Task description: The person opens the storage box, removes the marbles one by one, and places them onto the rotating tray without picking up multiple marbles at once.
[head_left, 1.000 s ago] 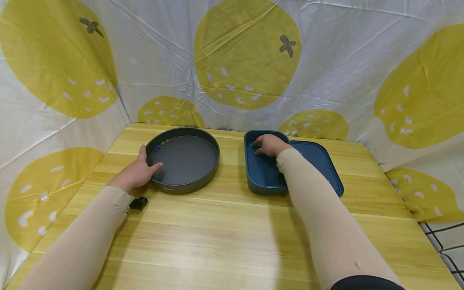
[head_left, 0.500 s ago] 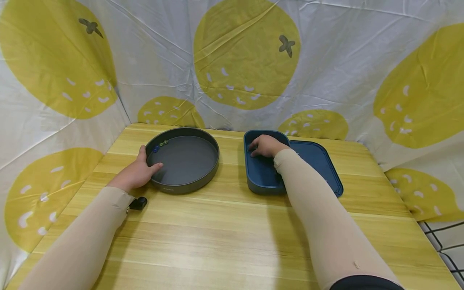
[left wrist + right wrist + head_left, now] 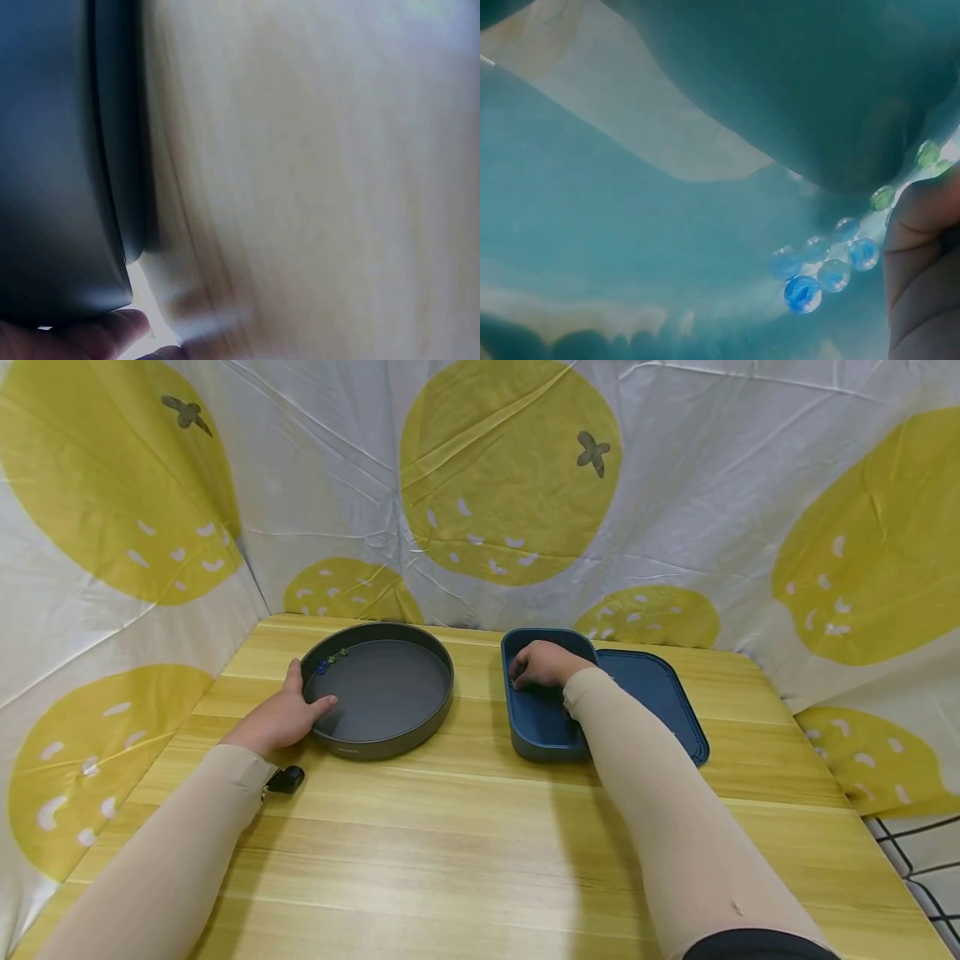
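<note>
My left hand [image 3: 283,714] holds a dark grey round baking pan [image 3: 427,727] at its left side, thumb over the rim and fingers along the outer wall. In the left wrist view, fingertips [image 3: 112,330] touch the bottom of the pan's wall [image 3: 52,187]. Blue marbles [image 3: 322,667] and green marbles [image 3: 344,652] lie inside the pan at its far left. My right hand [image 3: 546,663] reaches down into a blue rectangular container [image 3: 551,752], fingers bent near its left wall. Beside the thumb are blue marbles [image 3: 802,294] and green ones [image 3: 883,198]; whether the fingers pinch one I cannot tell.
A flat blue lid [image 3: 660,693] lies right of the container, against its side, partly under my right forearm. Pan and container stand apart on the wooden table [image 3: 450,843]. A white curtain [image 3: 675,485] printed with yellow fruit hangs around the back and sides.
My right hand has shifted slightly left inside the container, and its fingers have drawn closer together, lower along the left wall. The left hand and the pan stay where they were.
</note>
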